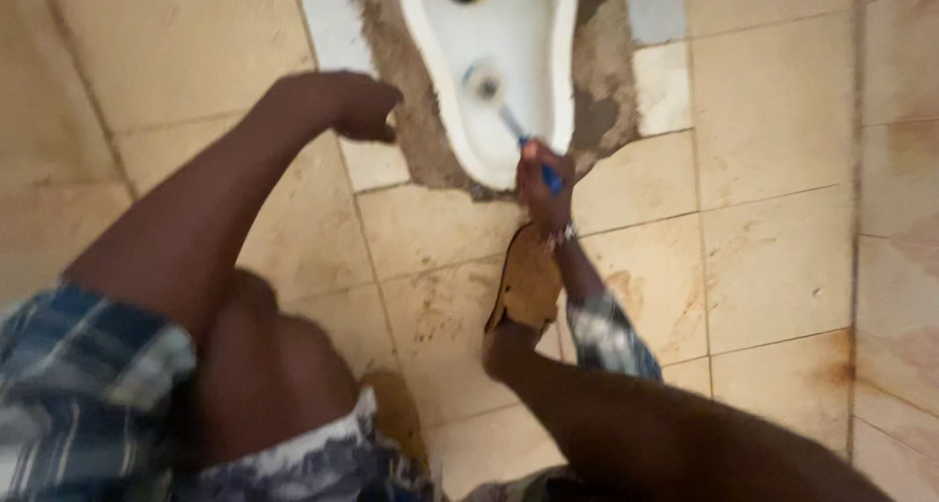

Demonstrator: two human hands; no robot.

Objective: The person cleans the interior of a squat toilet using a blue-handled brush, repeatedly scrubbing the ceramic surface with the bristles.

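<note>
1. Landmark: white squat toilet pan [509,82], set in the floor with a rough grey mortar ring [597,101] around it.
2. Right hand [541,181]: fist closed around a blue brush handle [551,177], sitting right at the pan's near rim.
3. Brush shaft [511,123] runs from the fist up into the pan; brush head [484,82] sits on the inner white surface, mid-bowl. Blurred, probably touching.
4. Left hand [360,106]: fingers curled loosely, holding nothing, left of the pan, over the tile beside the mortar edge. Can't tell if it rests on the floor.
5. Brown sandal [528,279] on beige tile floor [773,170], just below the pan, under the right wrist.
</note>
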